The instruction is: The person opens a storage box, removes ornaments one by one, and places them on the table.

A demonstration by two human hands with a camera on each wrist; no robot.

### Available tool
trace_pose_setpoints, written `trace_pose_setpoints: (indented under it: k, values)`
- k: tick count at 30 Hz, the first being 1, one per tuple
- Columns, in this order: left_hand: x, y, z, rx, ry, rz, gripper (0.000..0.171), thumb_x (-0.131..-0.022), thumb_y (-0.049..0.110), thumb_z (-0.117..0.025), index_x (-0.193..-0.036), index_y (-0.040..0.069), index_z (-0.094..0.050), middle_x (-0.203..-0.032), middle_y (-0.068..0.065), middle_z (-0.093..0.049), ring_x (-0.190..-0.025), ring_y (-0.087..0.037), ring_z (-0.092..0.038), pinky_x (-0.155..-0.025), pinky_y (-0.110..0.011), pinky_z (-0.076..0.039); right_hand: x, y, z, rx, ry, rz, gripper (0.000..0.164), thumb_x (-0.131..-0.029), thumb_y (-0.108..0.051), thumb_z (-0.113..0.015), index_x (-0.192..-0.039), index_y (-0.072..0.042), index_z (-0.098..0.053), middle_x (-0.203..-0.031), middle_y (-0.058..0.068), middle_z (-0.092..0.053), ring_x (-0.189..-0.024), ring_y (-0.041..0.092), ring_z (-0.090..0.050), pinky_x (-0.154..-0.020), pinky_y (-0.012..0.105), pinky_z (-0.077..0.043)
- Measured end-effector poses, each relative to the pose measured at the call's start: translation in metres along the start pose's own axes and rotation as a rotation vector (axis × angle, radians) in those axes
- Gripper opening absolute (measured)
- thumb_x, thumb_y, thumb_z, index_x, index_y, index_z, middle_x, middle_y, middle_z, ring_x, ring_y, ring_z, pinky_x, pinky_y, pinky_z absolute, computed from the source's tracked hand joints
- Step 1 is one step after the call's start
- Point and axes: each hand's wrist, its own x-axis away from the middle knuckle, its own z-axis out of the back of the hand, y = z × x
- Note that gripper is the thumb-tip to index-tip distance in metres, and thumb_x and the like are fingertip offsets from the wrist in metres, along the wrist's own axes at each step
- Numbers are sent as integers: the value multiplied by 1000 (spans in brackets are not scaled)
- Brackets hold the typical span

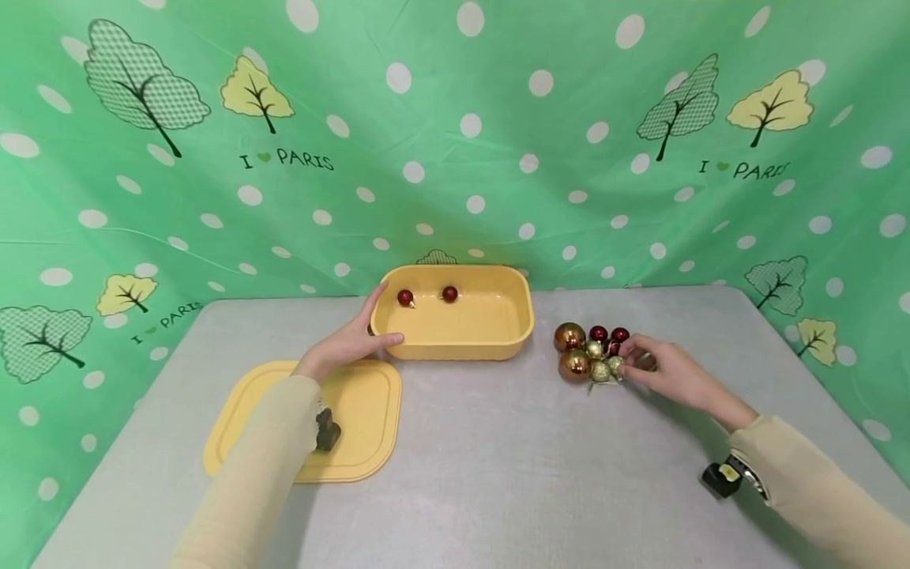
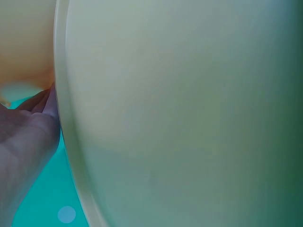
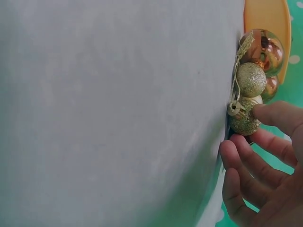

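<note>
My left hand (image 1: 355,336) holds the left end of a yellow plastic container (image 1: 455,352), thumb at the front rim and fingers along the outer side. Inside it lie two small dark red Christmas baubles, one (image 1: 405,297) near the left end and one (image 1: 450,294) by the back wall. At the right, my right hand (image 1: 664,367) pinches a small glittery gold bauble (image 3: 245,124) between thumb and fingers, at the edge of a cluster. Beside that bauble sit another glittery gold one (image 3: 251,79), large shiny copper ones (image 1: 569,337) and small dark red ones (image 1: 598,334).
A yellow lid (image 1: 373,427) lies flat on the grey table (image 1: 498,474), partly under the left forearm. Behind the container hangs a green dotted curtain (image 1: 455,166). A yellow surface with a raised edge (image 2: 165,104) fills most of the left wrist view.
</note>
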Motion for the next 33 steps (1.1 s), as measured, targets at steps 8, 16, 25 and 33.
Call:
trace_pose_setpoints:
  k: [8, 16, 25, 33]
  values:
    - [-5, -13, 0, -26, 11, -16, 100, -92, 25, -68, -155, 31, 9, -159, -13, 11, -144, -37, -2, -113, -55, -8, 1, -3, 1, -23, 8, 5, 16, -88, -6, -69, -101, 1, -62, -89, 6, -65, -76, 19, -63, -65, 26, -54]
    - [-4, -11, 0, -31, 12, -6, 100, -92, 27, -68, -155, 32, 10, -159, -13, 12, -143, -38, -3, -113, -56, -8, -9, -10, 16, -44, 37, 13, 23, -88, 0, -65, -109, 8, -60, -98, 18, -64, -80, 28, -64, -65, 28, -54]
    - [-4, -12, 0, -37, 15, -16, 101, -92, 27, -68, -155, 27, 10, -159, -17, 11, -143, -40, -6, -113, -56, -10, -34, -36, 12, -59, 81, -25, 26, -93, -8, -61, -116, 4, -59, -109, 22, -62, -89, 34, -64, -71, 36, -55]
    - [-4, -14, 0, -33, 17, -9, 101, -91, 28, -69, -155, 30, 9, -159, -15, 11, -143, -39, -8, -113, -55, -11, -72, -58, -2, -92, 149, 40, 28, -94, -3, -53, -121, 3, -56, -105, 19, -62, -90, 31, -63, -76, 44, -52]
